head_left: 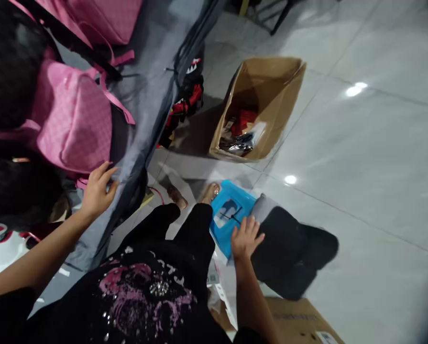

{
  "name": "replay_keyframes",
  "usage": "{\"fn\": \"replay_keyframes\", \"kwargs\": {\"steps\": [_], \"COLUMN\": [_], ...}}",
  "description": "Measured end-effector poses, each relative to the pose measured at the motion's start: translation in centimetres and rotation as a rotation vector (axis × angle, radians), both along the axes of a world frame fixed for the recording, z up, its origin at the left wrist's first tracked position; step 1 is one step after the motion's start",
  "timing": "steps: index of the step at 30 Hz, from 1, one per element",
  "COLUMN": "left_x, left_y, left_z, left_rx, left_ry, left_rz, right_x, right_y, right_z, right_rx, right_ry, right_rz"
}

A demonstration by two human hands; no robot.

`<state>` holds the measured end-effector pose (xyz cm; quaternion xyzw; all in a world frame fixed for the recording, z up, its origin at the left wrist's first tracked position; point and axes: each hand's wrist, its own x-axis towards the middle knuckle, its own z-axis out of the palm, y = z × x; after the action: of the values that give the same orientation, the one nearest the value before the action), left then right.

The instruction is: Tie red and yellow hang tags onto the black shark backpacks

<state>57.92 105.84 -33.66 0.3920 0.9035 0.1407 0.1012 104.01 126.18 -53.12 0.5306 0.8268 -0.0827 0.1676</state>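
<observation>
My left hand [101,188] is held with its fingers apart and nothing in them. It is at the lower edge of a pink checkered backpack [79,119], over the grey cloth [145,102] beneath the bags; I cannot tell whether it touches either. On the right, my right hand [247,236] has its fingers spread and holds nothing. Below it are a blue plastic piece [242,193], possibly a stool or tray, and a dark grey, soft-looking thing [285,243]. Something white and dark with a thin black cord [231,215] shows within the blue piece.
An open cardboard box [287,110] on the tiled floor [378,157] holds red and plastic-wrapped items. Black and red bags [187,102] lie beneath the cloth's edge. Another carton [300,317] stands at the bottom right. Black bags [15,71] crowd the left.
</observation>
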Motion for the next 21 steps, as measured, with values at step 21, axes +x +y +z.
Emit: {"fn": "replay_keyframes", "kwargs": {"steps": [21], "left_x": [10.2], "left_y": [7.6], "left_z": [-15.7], "left_rx": [-0.128], "left_ry": [-0.436], "left_rz": [0.409], "right_x": [8.5], "right_y": [11.2], "right_z": [-1.7], "right_rx": [0.236], "right_ry": [0.407], "right_rz": [0.185]}}
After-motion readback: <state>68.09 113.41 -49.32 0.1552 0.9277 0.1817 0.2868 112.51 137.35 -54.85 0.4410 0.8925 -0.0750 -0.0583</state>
